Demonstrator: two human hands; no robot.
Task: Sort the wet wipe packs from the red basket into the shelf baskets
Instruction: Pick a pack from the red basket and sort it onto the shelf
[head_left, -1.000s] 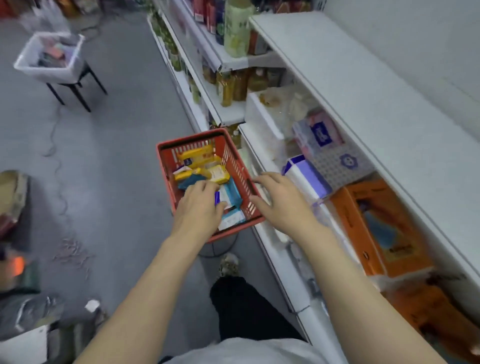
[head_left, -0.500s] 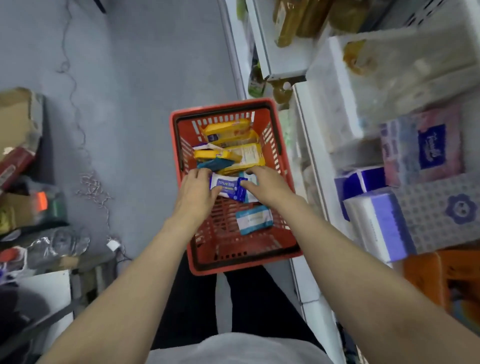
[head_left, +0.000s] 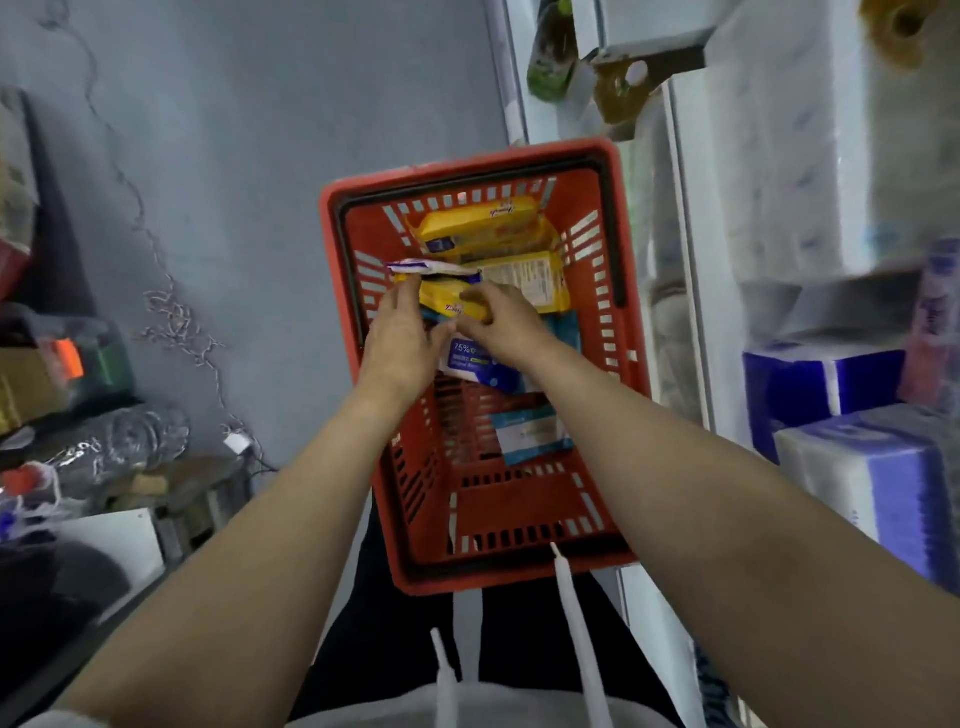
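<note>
Head view | yellow pack between left hand, right hand | grip unclear

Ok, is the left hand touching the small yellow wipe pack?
Touching: in the head view, left hand fingertips rest on the small yellow wipe pack's left end, inside the red basket.

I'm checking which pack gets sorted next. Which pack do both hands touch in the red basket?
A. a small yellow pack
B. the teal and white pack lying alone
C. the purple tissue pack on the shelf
A: the left hand and right hand both meet at the small yellow pack in the red basket.
</note>
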